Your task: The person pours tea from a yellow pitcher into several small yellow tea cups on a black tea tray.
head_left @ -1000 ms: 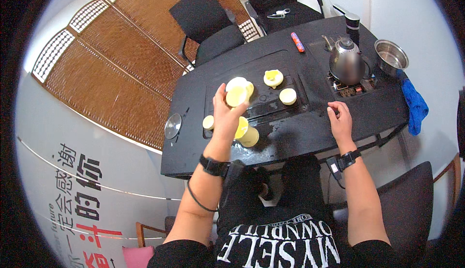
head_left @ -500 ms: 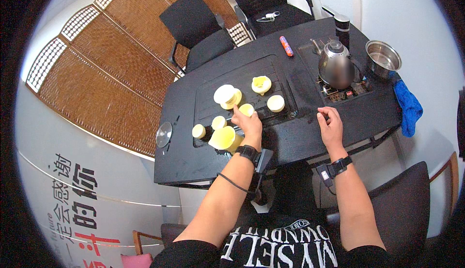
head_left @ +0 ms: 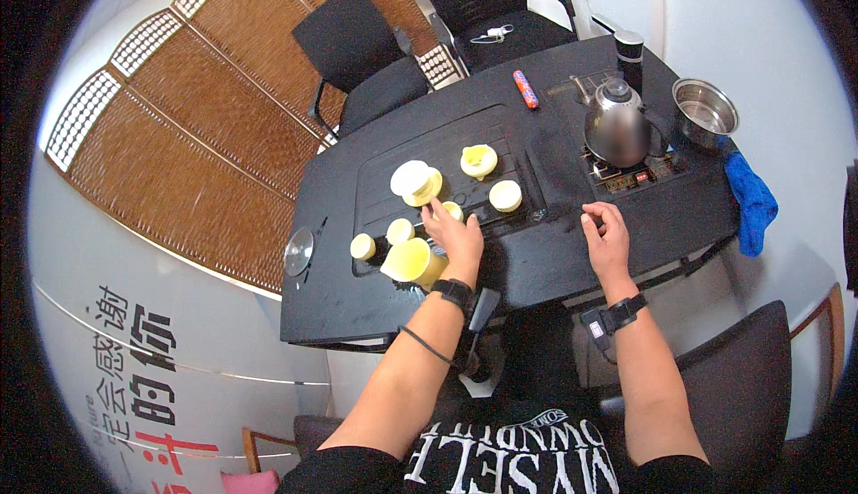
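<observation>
My left hand (head_left: 456, 237) reaches over the near side of the black tea tray (head_left: 371, 181), thumb and forefinger spread on either side of a small yellow teacup (head_left: 450, 210), which the hand partly hides. Beside the wrist stands a yellow pitcher (head_left: 415, 260). Two more small cups, one (head_left: 363, 247) at the left and another (head_left: 400, 231) nearer the hand, sit by it. Beyond the fingertips is a lidded white-and-yellow gaiwan (head_left: 413, 180) on its saucer. My right hand (head_left: 609, 237), loosely curled and empty, hovers at the table's near edge.
A yellow strainer (head_left: 479, 162) and another cup (head_left: 506, 196) are on the tray. Rightward stand a steel kettle (head_left: 617, 128) on a hob, a metal pot (head_left: 705, 112) and a blue cloth (head_left: 751, 201). A glass lid (head_left: 299, 250) lies at the left edge.
My left thumb and fingers have spread away from the teacup, and the hand covers more of it. My right hand has hardly moved. The whole view has shifted slightly.
</observation>
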